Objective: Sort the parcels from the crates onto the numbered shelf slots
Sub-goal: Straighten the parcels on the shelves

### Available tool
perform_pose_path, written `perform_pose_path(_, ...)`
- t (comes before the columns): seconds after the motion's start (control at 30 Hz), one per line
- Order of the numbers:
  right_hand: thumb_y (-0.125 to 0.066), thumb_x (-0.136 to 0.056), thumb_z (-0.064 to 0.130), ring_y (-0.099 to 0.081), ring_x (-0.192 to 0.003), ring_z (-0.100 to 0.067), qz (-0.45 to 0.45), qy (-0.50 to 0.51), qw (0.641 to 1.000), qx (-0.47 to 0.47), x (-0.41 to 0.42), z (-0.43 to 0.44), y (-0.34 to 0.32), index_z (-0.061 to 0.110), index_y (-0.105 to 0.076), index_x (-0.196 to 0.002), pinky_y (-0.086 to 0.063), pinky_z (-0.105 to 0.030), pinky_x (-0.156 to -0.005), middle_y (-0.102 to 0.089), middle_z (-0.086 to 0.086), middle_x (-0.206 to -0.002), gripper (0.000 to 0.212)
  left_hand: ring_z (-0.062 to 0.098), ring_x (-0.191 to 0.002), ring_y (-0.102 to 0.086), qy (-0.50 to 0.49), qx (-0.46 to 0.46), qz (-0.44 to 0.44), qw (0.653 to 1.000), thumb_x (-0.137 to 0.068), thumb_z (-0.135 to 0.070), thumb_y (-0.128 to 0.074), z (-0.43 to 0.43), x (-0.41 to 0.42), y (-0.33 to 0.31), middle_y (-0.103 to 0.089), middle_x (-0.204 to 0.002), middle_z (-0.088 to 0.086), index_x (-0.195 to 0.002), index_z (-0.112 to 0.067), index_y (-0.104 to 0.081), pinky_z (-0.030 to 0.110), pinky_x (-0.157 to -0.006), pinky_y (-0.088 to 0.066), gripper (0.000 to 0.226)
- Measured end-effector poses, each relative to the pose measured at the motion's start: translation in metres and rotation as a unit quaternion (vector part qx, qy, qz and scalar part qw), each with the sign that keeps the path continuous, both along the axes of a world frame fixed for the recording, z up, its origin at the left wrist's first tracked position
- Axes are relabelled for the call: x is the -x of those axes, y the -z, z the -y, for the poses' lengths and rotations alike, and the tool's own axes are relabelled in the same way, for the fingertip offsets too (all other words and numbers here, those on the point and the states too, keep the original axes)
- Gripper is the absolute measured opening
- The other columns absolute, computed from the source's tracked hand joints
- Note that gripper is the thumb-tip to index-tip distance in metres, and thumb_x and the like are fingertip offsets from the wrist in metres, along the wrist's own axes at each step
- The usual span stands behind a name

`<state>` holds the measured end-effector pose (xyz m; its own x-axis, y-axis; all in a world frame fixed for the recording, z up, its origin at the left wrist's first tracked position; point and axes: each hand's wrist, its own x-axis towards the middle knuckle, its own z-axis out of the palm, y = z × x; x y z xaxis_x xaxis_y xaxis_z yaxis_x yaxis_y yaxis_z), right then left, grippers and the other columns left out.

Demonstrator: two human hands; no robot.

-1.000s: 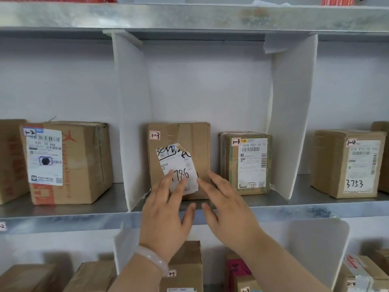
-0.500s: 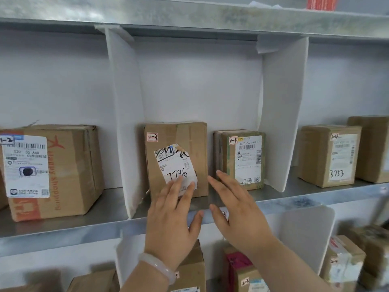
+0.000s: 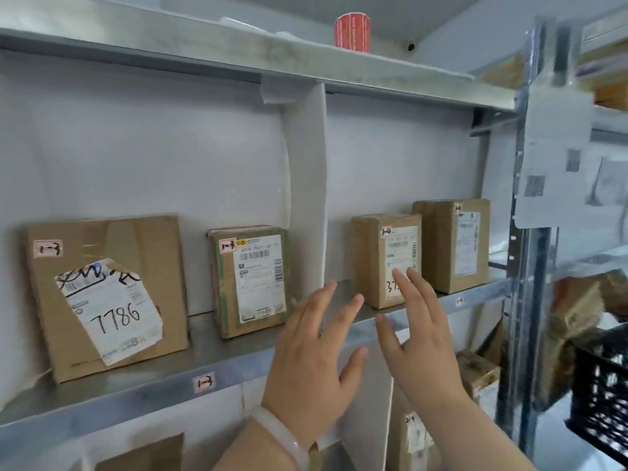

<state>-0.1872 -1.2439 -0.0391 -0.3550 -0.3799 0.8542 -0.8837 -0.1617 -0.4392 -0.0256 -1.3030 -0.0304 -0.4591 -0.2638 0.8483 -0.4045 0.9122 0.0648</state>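
A brown parcel marked 7786 (image 3: pixel 112 294) stands upright on the metal shelf (image 3: pixel 163 379), in the slot labelled 1-3 (image 3: pixel 204 383). Beside it on the right stands a smaller taped parcel (image 3: pixel 251 280) with a 1-3 sticker. Past the white divider (image 3: pixel 307 198), two more parcels (image 3: pixel 384 256) (image 3: pixel 453 243) stand in the neighbouring slot. My left hand (image 3: pixel 314 355), with a pale bangle on its wrist, and my right hand (image 3: pixel 416 338) hover open in front of the shelf edge, fingers spread, holding nothing and touching no parcel.
A red tape roll (image 3: pixel 351 31) sits on the upper shelf. A metal upright (image 3: pixel 525 266) with papers stuck on it ends the rack at the right. A black crate (image 3: pixel 601 396) shows at the far right. More parcels stand on the lower shelf (image 3: pixel 475 372).
My view has swung to the right, so the 7786 parcel now sits at the left. Both hands have drawn away from that parcel and moved right, still open.
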Motion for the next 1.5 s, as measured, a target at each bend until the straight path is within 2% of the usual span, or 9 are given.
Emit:
perform_pose_path(0.27, -0.059, -0.093, 0.029, -0.025, -0.141, -0.019, 0.006, -0.021, 0.996, -0.083, 0.128, 0.032, -0.014, 0.045, -0.022, -0.146, -0.033, -0.037, -0.105, -0.019, 0.005, -0.157, 0.067, 0.014, -0.148, -0.015, -0.029, -0.126, -0.086, 0.988, -0.092, -0.041, -0.062, 0.028, 0.127, -0.011, -0.006, -0.158, -0.019, -0.148, -0.05, -0.021, 0.028, -0.116, -0.02, 0.07)
perform_pose_path(0.43, -0.055, -0.094, 0.032, -0.019, -0.144, -0.021, -0.007, -0.084, 0.988, -0.127, 0.159, 0.064, -0.025, 0.057, -0.006, -0.144, -0.036, -0.048, -0.105, -0.011, 0.004, -0.159, 0.075, 0.009, -0.143, -0.015, -0.084, -0.163, -0.157, 0.97, -0.088, -0.031, -0.071, 0.057, 0.161, -0.024, -0.012, -0.161, 0.001, -0.153, -0.041, -0.015, 0.02, -0.112, -0.016, 0.087)
perform_pose_path(0.57, -0.058, -0.092, 0.02, -0.048, -0.117, -0.01, -0.017, -0.17, 0.976, -0.136, 0.167, 0.085, -0.027, 0.055, -0.004, -0.145, -0.045, -0.023, -0.088, -0.032, 0.006, -0.149, 0.084, 0.007, -0.133, -0.035, -0.089, -0.201, -0.134, 0.966, -0.086, -0.023, -0.073, 0.071, 0.171, -0.025, -0.034, -0.146, -0.007, -0.154, -0.043, -0.005, 0.016, -0.108, -0.025, 0.098)
perform_pose_path(0.67, -0.062, -0.09, 0.015, -0.054, -0.106, -0.008, -0.036, -0.198, 0.969, -0.143, 0.164, 0.096, -0.024, 0.056, -0.001, -0.143, -0.042, -0.011, -0.079, -0.04, 0.004, -0.144, 0.091, 0.005, -0.128, -0.044, -0.099, -0.215, -0.133, 0.962, -0.086, -0.017, -0.073, 0.077, 0.167, -0.025, -0.043, -0.142, -0.008, -0.154, -0.042, -0.006, 0.025, -0.11, -0.037, 0.099)
perform_pose_path(1.0, -0.056, -0.09, 0.009, -0.044, -0.127, -0.013, -0.094, -0.269, 0.938, -0.196, 0.156, 0.12, -0.035, 0.056, 0.01, -0.144, -0.047, -0.032, -0.099, -0.018, 0.013, -0.157, 0.097, 0.015, -0.122, -0.055, -0.136, -0.249, -0.174, 0.943, -0.089, -0.009, -0.067, 0.093, 0.157, -0.026, -0.053, -0.136, 0.002, -0.155, -0.042, -0.006, 0.041, -0.104, -0.046, 0.096)
perform_pose_path(1.13, -0.061, -0.091, 0.013, -0.03, -0.139, -0.009, -0.103, -0.296, 0.936, -0.161, 0.16, 0.108, -0.035, 0.047, 0.004, -0.148, -0.034, -0.019, -0.107, -0.018, 0.008, -0.158, 0.093, 0.017, -0.135, -0.039, -0.161, -0.186, -0.181, 0.952, -0.088, -0.012, -0.069, 0.085, 0.159, -0.022, -0.039, -0.149, 0.004, -0.153, -0.044, -0.001, 0.031, -0.111, -0.035, 0.099)
perform_pose_path(1.23, -0.063, -0.091, 0.023, -0.031, -0.137, -0.002, -0.126, -0.269, 0.952, -0.077, 0.174, 0.082, -0.032, 0.036, -0.014, -0.153, -0.027, -0.008, -0.104, -0.029, 0.011, -0.153, 0.08, 0.028, -0.144, -0.027, -0.195, -0.063, -0.175, 0.963, -0.086, -0.014, -0.07, 0.074, 0.164, -0.02, -0.026, -0.158, 0.014, -0.155, -0.035, -0.012, 0.044, -0.115, -0.031, 0.092)
perform_pose_path(1.37, -0.059, -0.091, 0.022, -0.046, -0.125, -0.011, -0.151, -0.207, 0.96, 0.117, 0.223, 0.053, -0.028, 0.022, -0.044, -0.139, -0.034, -0.02, -0.106, -0.049, 0.0, -0.137, 0.05, 0.034, -0.143, -0.03, -0.158, 0.125, -0.169, 0.965, -0.088, -0.023, -0.061, 0.06, 0.198, -0.019, -0.026, -0.157, 0.016, -0.15, -0.024, -0.031, 0.038, -0.117, -0.025, 0.068)
perform_pose_path(1.5, -0.058, -0.092, 0.033, -0.035, -0.136, -0.02, -0.042, -0.067, 0.985, 0.156, 0.28, 0.045, -0.035, 0.025, -0.042, -0.139, -0.029, -0.032, -0.11, -0.039, -0.009, -0.144, 0.051, 0.025, -0.145, -0.027, -0.102, 0.059, -0.118, 0.986, -0.091, -0.038, -0.056, 0.05, 0.256, -0.026, -0.024, -0.159, 0.009, -0.151, -0.032, -0.028, 0.034, -0.118, -0.023, 0.067)
